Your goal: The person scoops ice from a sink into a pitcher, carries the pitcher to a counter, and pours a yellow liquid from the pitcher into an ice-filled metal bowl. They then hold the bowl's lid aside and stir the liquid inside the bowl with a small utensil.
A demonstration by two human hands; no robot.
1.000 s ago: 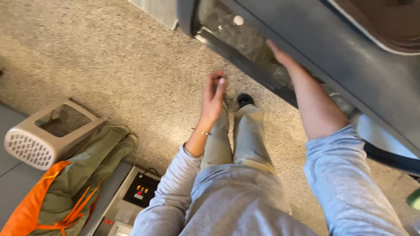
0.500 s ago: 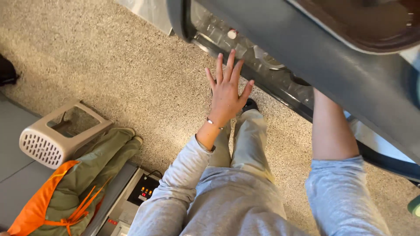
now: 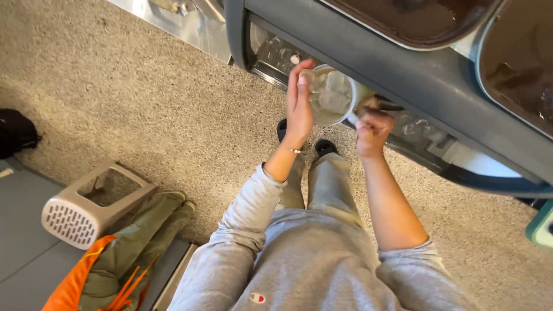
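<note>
Below the grey counter edge [image 3: 403, 86], I see 2 hands: right grip [image 3: 371, 129] clasps the clear jug [image 3: 328, 95], mouth facing me; left hand [image 3: 299, 106] flat against its rim.

Both arms out forward, sleeves pushed up to the elbows. Left hand [image 3: 299, 106] upright, palm facing right, fingers straight and together. Right hand [image 3: 371, 129] just right of it, curled in a closed fist grip, knuckles up. Hands close, not touching.

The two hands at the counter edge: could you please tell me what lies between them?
In the head view, a clear glass jug lies between the left hand and the right hand, which grips its handle.
</note>
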